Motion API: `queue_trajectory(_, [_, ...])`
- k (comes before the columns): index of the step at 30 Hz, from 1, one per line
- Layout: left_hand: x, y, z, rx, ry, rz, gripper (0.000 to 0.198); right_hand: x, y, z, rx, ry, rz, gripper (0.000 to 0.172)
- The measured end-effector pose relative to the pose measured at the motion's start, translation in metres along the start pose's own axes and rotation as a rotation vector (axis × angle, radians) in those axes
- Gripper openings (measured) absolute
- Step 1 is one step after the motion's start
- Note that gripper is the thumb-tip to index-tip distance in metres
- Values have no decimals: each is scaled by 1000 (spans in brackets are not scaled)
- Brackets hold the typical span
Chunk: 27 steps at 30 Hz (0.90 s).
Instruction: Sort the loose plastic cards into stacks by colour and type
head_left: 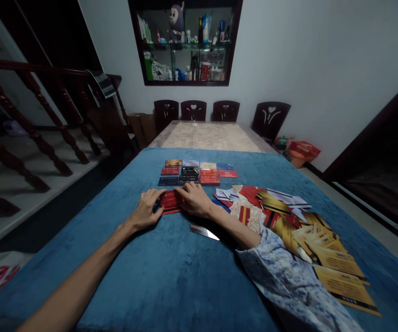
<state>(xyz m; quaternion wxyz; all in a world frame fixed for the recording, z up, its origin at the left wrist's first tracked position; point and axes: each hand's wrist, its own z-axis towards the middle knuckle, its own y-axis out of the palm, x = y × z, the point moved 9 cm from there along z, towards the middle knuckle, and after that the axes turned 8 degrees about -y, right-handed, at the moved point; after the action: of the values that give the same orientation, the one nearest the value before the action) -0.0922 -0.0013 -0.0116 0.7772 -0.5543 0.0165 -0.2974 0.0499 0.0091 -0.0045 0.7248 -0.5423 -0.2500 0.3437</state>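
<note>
The person's left hand (147, 207) has its grip curled partly open round the near end of a small stack of red cards (172, 199), fingers at the far corner and thumb at the close one. Opposite, the right hand (196, 199) closes over the other end of the stack, its fingertips bunched near the top edge; I can't see its thumb clearly. The red cards lie between the two palms, low over the blue cloth (133, 276) that covers most of the worktop (205, 136).

Just below the right wrist lies a pointed metallic piece (204, 232), its bright tip aimed to the right. Just beyond the hands, neat rows of cards (189, 171) are laid out in gold, pale, black, blue and red. Off to the right, past the forearm in its patterned sleeve (285, 272), sprawls a loose heap of cards (333, 251), gold ones nearest the edge, white and red ones further in.

At the far end, bare marbled surface shows, with dark chairs (193, 110) along the wall and a glass cabinet (187, 46) above them, a purple plush toy (175, 20) on its shelf.
</note>
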Motion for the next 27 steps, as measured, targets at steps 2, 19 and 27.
queue_trajectory(2, [-2,1,0,-2,4,-13,50,1,-1,0,-9,8,9,53])
queue_trajectory(19, [-15,10,6,-37,-25,-94,48,6,-13,-1,-139,23,-8,56])
queue_trajectory(27, [4,4,19,-46,-15,-6,47,20,-25,-2,-163,45,7,53])
